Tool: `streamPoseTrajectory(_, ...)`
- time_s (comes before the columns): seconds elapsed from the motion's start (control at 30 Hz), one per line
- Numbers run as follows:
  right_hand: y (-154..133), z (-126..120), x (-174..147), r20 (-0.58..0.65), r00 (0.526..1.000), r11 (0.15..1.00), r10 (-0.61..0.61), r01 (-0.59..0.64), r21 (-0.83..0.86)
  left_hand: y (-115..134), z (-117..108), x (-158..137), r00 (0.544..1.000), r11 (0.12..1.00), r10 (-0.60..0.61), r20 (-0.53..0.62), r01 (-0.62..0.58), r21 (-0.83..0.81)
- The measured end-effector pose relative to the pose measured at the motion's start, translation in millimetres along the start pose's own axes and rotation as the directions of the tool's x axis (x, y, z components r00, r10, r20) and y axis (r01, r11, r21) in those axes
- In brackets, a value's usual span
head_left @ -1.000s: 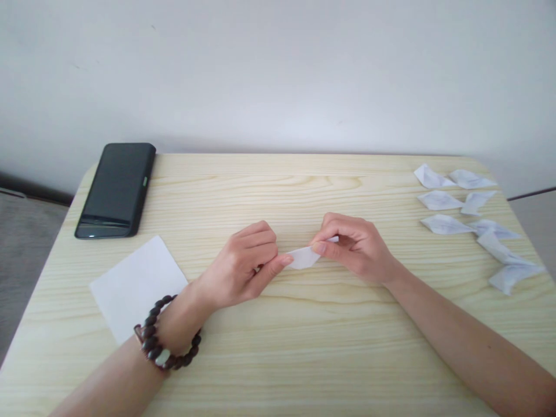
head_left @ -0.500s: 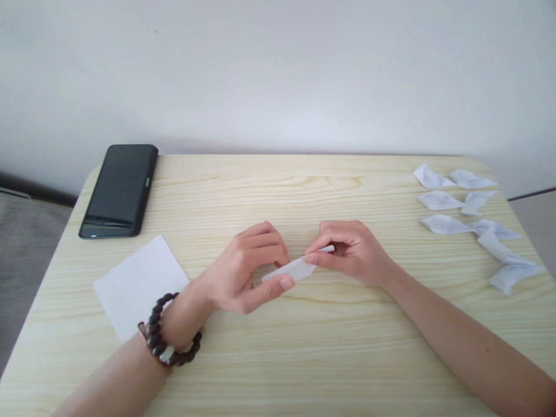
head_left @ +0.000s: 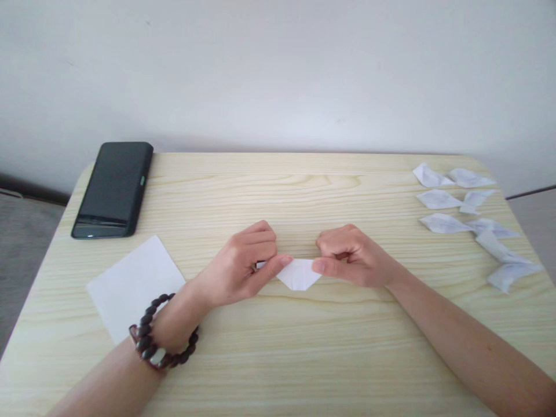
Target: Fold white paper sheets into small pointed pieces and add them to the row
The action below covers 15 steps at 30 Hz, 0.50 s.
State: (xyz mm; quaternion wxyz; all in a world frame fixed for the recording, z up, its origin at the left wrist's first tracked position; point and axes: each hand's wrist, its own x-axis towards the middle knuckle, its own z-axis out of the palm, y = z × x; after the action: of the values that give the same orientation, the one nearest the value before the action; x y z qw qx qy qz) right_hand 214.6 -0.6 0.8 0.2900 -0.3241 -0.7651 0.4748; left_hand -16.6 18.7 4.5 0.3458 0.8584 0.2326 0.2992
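Note:
A small folded white paper (head_left: 299,274) is stretched between my two hands over the middle of the table. My left hand (head_left: 249,260) pinches its left end, thumb on top and fingers curled behind. At the opposite end, my right hand (head_left: 354,256) grips the paper the same way, its thumb pressing near the upper right corner. The paper's lower edge narrows to a short flat bottom, with crease lines down its face. Both ends of it are partly hidden by my fingers.
A flat square white sheet (head_left: 134,284) lies at the left, partly under my left wrist with its dark bead bracelet (head_left: 147,336). A black device with a dark screen (head_left: 113,188) rests at the back left. Several folded white paper pieces (head_left: 441,223) lie along the table's (head_left: 278,359) right side.
My left hand has closed onto the paper's left end, its thumb moving up. The paper has turned from slanted to level, with its broad face now towards me. The view has shifted slightly.

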Motion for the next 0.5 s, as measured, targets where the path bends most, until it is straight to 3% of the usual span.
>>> streamPoseTrajectory(0.27,0.8,-0.8,-0.7,-0.043,0.999,0.999,0.005,-0.003,0.054,-1.5,-1.1,-1.6,1.000,0.978,0.003,0.016,0.000,-0.207)
streamPoseTrajectory(0.5,2.3,3.4,-0.4,0.004,1.000,0.999,-0.028,0.028,-0.025,-1.7,-3.8,-3.4,0.995,0.991,-0.019,0.099,0.032,-0.128)
